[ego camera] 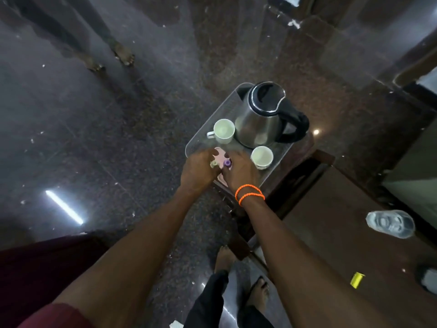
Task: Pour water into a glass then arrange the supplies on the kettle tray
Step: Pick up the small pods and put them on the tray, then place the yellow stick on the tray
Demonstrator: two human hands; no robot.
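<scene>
Both hands work at the near edge of the clear plastic kettle tray (203,129): the left hand (198,171) and right hand (238,171) close their grip around small pale and purple-capped bottles (227,163) on a pink card (220,153). Which fingers hold what I cannot tell. The tray sits at the counter (343,233) corner, so a nudge might tip the nearest white ceramic cup (261,157), while the water-filled clear glass (390,223) stands well apart on the right.

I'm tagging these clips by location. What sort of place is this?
Probably a hotel or guest room. A clear tray holds an electric kettle, two white cups and small sachets, set on a low wooden table over polished stone flooring.
</scene>
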